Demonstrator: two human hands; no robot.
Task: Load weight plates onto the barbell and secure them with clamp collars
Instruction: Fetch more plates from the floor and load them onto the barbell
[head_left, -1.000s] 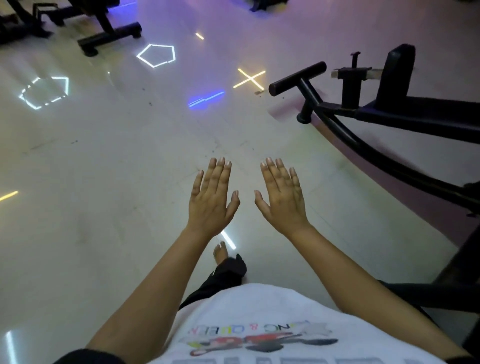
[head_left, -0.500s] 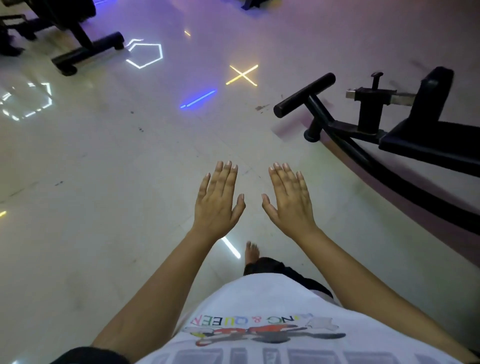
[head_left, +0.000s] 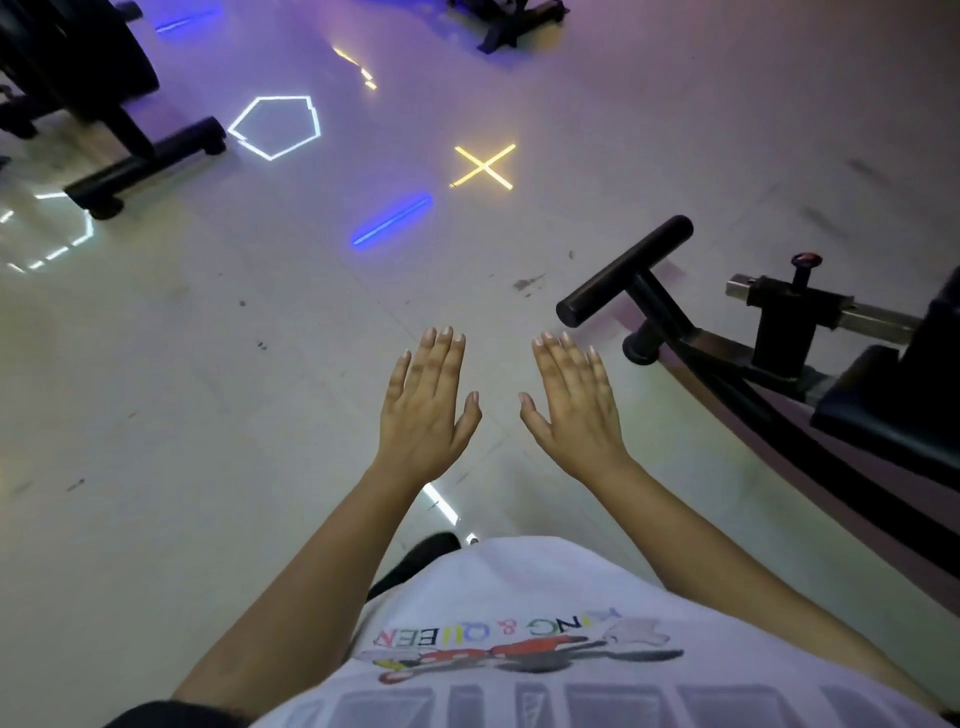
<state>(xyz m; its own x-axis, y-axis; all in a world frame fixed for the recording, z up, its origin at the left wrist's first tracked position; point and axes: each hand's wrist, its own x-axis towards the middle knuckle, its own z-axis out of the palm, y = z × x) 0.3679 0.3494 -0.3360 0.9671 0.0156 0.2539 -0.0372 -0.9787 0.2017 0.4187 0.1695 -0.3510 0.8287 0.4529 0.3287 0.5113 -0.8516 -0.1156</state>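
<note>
My left hand (head_left: 423, 410) and my right hand (head_left: 574, 410) are stretched out flat in front of me, side by side, palms down, fingers straight and held close together. Both hold nothing. They hover over a pale glossy gym floor (head_left: 208, 415). No barbell, weight plate or clamp collar shows in this view.
A black bench machine (head_left: 779, 358) with a round foot bar (head_left: 623, 270) and a pull pin stands at the right. Black equipment feet (head_left: 140, 166) sit at the far left, another base (head_left: 514, 21) at the top. Coloured light reflections mark the floor.
The view has moved forward over the floor; the bench machine has slid lower and to the right. Both hands stay flat and empty in the same pose.
</note>
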